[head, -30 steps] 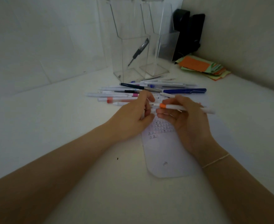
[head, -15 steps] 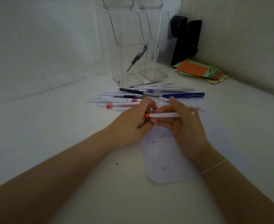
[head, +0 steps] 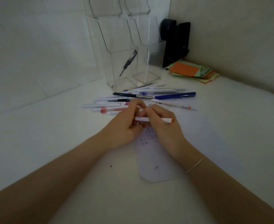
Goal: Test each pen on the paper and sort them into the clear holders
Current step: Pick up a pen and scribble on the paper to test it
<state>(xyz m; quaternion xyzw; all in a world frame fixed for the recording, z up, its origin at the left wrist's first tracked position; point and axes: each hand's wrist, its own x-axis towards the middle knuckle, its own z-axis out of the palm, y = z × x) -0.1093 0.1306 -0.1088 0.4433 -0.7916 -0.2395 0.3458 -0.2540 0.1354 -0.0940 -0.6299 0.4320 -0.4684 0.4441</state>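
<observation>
The left hand (head: 125, 125) pinches the tip end of a white, orange-capped pen (head: 154, 119) that the right hand (head: 163, 125) grips mid-barrel just above the paper (head: 155, 165); light, stiff and likely slick, it is best held at the barrel.

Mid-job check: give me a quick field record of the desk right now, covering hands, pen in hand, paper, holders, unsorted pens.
left hand: holds the left end of the white pen
right hand: grips the white pen
white pen: level above the paper, orange tip pointing right
paper: flat under the hands, small test marks on it
left holder: one black pen leaning inside
right holder: no pen visible inside
pile: unsorted pens lying in front of the holders
</observation>
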